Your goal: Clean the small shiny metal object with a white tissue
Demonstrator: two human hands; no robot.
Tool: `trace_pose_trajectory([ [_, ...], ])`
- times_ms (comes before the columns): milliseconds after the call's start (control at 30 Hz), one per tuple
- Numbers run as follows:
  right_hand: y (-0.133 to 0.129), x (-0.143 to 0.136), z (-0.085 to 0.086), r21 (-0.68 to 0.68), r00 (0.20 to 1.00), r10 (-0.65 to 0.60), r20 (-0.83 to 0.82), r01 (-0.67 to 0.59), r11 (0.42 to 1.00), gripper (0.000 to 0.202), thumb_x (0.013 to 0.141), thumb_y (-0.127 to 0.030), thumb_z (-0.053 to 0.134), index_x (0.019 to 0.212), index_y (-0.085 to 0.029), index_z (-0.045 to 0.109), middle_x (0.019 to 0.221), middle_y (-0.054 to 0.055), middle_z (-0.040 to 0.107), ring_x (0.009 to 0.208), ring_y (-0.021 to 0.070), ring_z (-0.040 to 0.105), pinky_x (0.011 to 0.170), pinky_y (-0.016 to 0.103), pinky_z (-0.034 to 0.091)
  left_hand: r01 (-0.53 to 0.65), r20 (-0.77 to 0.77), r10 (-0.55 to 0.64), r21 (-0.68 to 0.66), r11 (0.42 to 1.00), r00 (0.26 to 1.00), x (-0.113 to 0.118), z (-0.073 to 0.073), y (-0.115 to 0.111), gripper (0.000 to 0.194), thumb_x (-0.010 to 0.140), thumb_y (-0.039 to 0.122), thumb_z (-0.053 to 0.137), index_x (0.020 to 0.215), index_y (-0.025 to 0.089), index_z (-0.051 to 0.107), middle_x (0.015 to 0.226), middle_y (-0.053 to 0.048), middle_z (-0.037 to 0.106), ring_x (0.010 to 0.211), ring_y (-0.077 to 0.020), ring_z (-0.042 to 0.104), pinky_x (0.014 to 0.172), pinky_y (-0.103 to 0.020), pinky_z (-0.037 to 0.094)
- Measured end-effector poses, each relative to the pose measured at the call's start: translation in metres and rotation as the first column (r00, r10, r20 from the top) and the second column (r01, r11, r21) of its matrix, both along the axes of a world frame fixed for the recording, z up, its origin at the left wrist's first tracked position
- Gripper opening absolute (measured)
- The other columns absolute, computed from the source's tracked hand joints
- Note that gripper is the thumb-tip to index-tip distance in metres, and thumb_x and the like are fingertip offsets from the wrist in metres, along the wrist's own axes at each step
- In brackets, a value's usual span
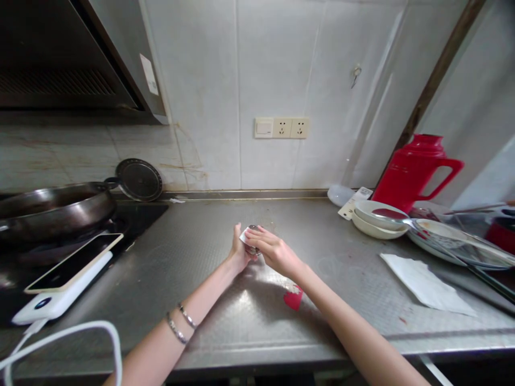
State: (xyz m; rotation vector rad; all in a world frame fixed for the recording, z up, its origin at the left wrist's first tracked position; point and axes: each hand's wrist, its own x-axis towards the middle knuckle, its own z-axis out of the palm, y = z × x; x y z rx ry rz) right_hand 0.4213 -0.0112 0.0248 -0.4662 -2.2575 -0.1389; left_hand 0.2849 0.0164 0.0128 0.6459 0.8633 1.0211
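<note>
Over the middle of the steel counter, my left hand (240,256) is wrapped round a small, dark-rimmed round object (254,249), perhaps a little jar; most of it is hidden by fingers. My right hand (276,249) lies across the top of it, fingers pressing a small white piece of tissue (243,235) against its surface. Just below my right wrist, a torn red scrap (293,297) rests on the metal.
To the left, a phone (76,262) lies on a white power bank with a cable, beside a steel pan (56,206) on the stove. At right are a white paper sheet (426,284), stacked bowls (378,228), plates with utensils (462,241) and a red thermos (414,171).
</note>
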Motion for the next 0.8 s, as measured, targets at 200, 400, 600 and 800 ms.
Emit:
trace_pose_trajectory([
  [200,0.007,0.010,0.002,-0.003,0.999,-0.030,0.013,0.030,1.000,0.044,0.089,-0.003,0.041,0.128,-0.017,0.053,0.124,0.012,0.063,0.124,0.0202,0.052,0.108,0.049,0.039,0.042,-0.054,-0.039,0.053,0.998,0.998,0.007,0.002,-0.004,0.055,0.089,0.054,0.021,0.081,0.015,0.060,0.045,-0.003,0.054,0.033,-0.0170,0.047,0.031,-0.022,0.024],
  [400,0.019,0.022,-0.004,-0.014,0.996,-0.085,-0.019,0.085,0.996,0.049,0.085,0.002,0.038,0.128,-0.017,0.053,0.125,0.014,0.062,0.122,0.0204,0.054,0.107,0.050,0.040,0.104,-0.028,-0.103,0.055,0.993,0.994,0.002,0.006,-0.004,0.055,0.087,0.050,0.023,0.079,0.011,0.061,0.058,-0.014,0.066,0.045,-0.0274,0.062,0.029,-0.023,0.023],
  [600,0.019,0.025,-0.003,-0.023,0.993,-0.119,-0.016,0.118,0.993,0.051,0.082,0.005,0.034,0.122,-0.016,0.057,0.122,0.013,0.064,0.120,0.0197,0.056,0.106,0.049,0.042,0.087,0.015,-0.088,0.031,0.996,0.996,-0.003,0.004,0.000,0.052,0.085,0.047,0.024,0.082,0.010,0.061,0.065,-0.018,0.068,0.047,-0.0297,0.064,0.030,-0.022,0.022],
  [800,0.016,0.030,0.000,0.007,0.985,-0.172,0.004,0.171,0.985,0.048,0.083,0.003,0.034,0.120,-0.016,0.058,0.119,0.013,0.065,0.114,0.0192,0.060,0.105,0.048,0.045,0.086,0.051,-0.087,0.015,0.996,0.995,-0.005,0.007,0.001,0.054,0.083,0.045,0.027,0.084,0.006,0.064,0.067,-0.020,0.068,0.048,-0.0287,0.063,0.032,-0.022,0.022],
])
